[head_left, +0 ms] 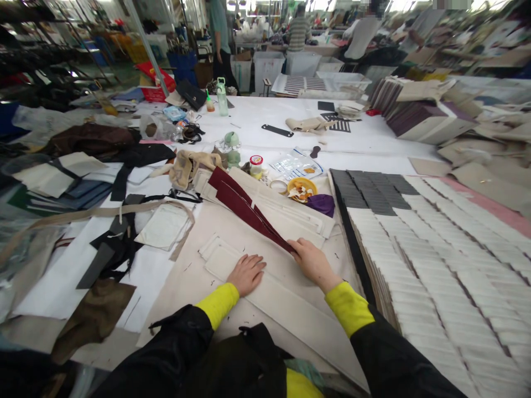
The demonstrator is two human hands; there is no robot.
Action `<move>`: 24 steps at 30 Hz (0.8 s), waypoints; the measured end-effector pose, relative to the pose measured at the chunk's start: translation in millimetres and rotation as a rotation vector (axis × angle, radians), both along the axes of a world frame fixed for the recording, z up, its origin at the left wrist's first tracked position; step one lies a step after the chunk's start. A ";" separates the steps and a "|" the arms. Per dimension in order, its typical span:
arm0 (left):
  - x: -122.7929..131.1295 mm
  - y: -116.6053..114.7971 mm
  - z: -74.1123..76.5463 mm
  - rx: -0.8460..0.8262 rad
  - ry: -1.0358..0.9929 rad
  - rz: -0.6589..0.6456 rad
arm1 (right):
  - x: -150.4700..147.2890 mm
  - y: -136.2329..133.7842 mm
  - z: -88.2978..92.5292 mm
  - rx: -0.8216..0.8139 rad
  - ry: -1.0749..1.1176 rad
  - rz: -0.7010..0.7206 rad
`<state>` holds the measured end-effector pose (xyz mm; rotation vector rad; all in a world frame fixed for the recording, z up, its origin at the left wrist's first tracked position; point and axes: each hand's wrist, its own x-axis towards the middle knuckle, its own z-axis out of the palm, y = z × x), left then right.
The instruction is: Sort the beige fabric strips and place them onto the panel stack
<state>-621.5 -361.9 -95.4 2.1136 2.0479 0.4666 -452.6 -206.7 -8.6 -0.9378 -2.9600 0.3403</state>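
My right hand (312, 262) grips the near end of a long maroon strip (244, 205), which has a slit along its length. The strip's far end lies over a stack of cream panels (286, 207), and its near end is lifted. My left hand (248, 273) rests flat, fingers stretched out, on a long pale panel (282, 307) with a raised edge. That panel runs diagonally across the cream sheet (188, 298) toward my body. The fingertips of my right hand are partly hidden behind the hand.
To the right lie rows of pale strips (435, 265) with dark grey pieces (373, 190) at their far end. Beyond the stack are a yellow bowl (301, 185), a purple cloth (321, 204) and a red-lidded jar (256, 166). Dark scraps (118, 237) clutter the left. People work farther back.
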 end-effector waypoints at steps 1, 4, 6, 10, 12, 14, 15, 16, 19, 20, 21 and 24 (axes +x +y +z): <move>-0.7 0.7 0.3 0.002 -0.002 -0.002 | 3.3 -9.0 6.0 0.020 -0.001 0.023; -1.0 -0.1 7.1 0.009 -0.013 -0.021 | 21.8 -39.2 19.7 0.075 0.014 0.080; 2.6 -7.3 16.0 0.002 -0.020 -0.072 | 41.7 -63.7 20.6 0.101 0.035 0.100; 20.2 -44.6 30.5 -0.098 -0.074 -0.325 | 89.4 -120.8 -6.9 0.012 0.033 0.130; 27.8 -69.1 31.4 -0.165 -0.124 -0.464 | 109.2 -141.7 -27.4 -0.107 0.013 0.147; 26.3 -89.7 30.0 -0.193 -0.170 -0.494 | 122.4 -147.5 -43.4 -0.234 0.012 0.122; 20.4 -96.7 29.5 -0.183 -0.188 -0.447 | 126.9 -144.2 -48.5 -0.280 0.031 0.072; 10.3 -100.8 29.5 -0.154 -0.199 -0.350 | 130.8 -137.7 -51.9 -0.306 0.063 -0.005; -43.2 -95.0 32.1 0.016 -0.194 0.115 | 145.3 -114.7 -57.1 -0.300 0.206 -0.293; -66.5 -88.5 33.1 0.070 -0.176 0.269 | 152.5 -111.0 -59.4 -0.289 0.242 -0.362; -90.7 -80.9 33.6 0.100 -0.151 0.404 | 161.0 -111.0 -62.7 -0.280 0.260 -0.411; -158.0 -58.4 30.9 0.018 -0.057 0.653 | 190.8 -130.9 -77.8 -0.267 0.251 -0.546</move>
